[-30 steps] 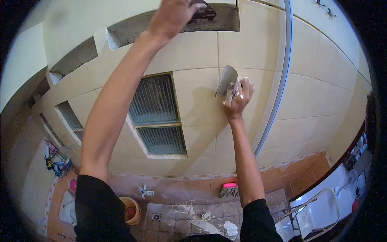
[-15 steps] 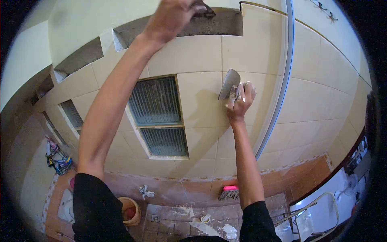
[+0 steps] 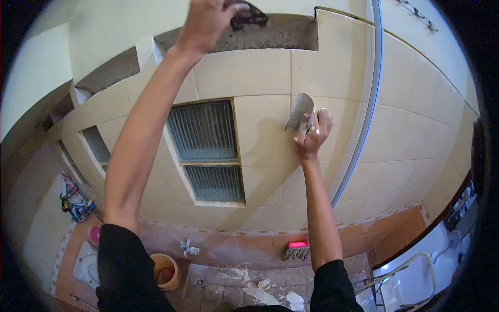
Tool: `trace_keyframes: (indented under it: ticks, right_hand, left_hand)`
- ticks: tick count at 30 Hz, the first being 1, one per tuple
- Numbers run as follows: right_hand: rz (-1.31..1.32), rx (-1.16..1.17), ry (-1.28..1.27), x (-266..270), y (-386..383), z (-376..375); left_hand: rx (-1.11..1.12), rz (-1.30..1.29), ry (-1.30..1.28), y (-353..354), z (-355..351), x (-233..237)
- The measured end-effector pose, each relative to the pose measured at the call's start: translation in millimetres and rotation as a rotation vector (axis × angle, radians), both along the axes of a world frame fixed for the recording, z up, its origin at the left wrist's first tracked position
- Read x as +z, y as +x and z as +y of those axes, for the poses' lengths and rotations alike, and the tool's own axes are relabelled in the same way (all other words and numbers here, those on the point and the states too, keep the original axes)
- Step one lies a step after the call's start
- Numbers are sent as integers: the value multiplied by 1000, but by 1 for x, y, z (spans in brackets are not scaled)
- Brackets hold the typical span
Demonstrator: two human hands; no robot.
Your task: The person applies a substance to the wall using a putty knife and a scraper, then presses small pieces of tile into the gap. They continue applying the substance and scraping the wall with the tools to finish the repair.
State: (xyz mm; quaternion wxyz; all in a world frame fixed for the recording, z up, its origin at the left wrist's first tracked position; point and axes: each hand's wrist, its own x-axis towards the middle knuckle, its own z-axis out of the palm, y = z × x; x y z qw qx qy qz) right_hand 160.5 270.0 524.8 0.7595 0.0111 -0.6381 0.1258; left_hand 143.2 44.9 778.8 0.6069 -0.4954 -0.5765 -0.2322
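My left hand (image 3: 202, 23) is raised high at the upper part of the wall, its fingers closed on a dark flat piece (image 3: 248, 16) whose kind I cannot tell. That piece overlaps the edge of a long grey recess (image 3: 283, 34) above the tiles. Lower and to the right, my right hand (image 3: 313, 134) grips a putty knife (image 3: 300, 110) with a wide metal blade pointing up. White smears cover its fingers and the knife's handle. Behind it runs the cream tiled wall (image 3: 260, 73), where shadows of the arm fall.
A glass-block window (image 3: 204, 130) sits left of centre. A pale vertical strip (image 3: 364, 119) with a blue edge runs down the right. Below are a wall tap (image 3: 188, 248), a bucket (image 3: 167, 283), a pink-topped brush (image 3: 297, 251), a toilet (image 3: 89, 268), a folding chair (image 3: 392, 291) and white splatters on the floor.
My left hand has shifted slightly up and left with the dark piece. The right hand keeps its grip on the putty knife, and the view has shifted a little.
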Motion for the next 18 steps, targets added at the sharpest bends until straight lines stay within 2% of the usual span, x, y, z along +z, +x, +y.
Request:
trace_keyframes:
  ticks: [1,2,4,5,6,8,9,11,12,14,18]
  right_hand:
    - [-4,33,6,-1,3,-2]
    - [-9,38,7,-2,2,-3]
    - [105,-17,53,0,-3,-1]
    - [111,-20,49,1,-3,-1]
    - [51,9,26,0,0,-1]
    - [-16,44,7,-3,5,-3]
    - [-41,43,-11,-3,5,-4]
    - [-59,39,-34,-1,2,-2]
    - [13,14,6,-2,-2,0]
    - [77,-4,51,-5,-4,1]
    - [45,-36,29,-5,-8,7]
  left_hand:
    - [31,78,-81,-17,1,-2]
    - [35,73,-80,-13,-1,-4]
    - [-29,264,-35,-5,-2,-4]
    - [-23,91,0,4,-3,-3]
    - [-24,85,1,1,-2,-5]
    - [-30,-87,-139,0,-1,-9]
    - [-26,-84,-139,2,-3,-9]
    - [-14,177,-13,5,-6,-7]
    - [-15,171,-12,0,-6,-9]
    - [22,191,-178,-5,-7,-12]
    - [85,215,-90,1,-14,-17]
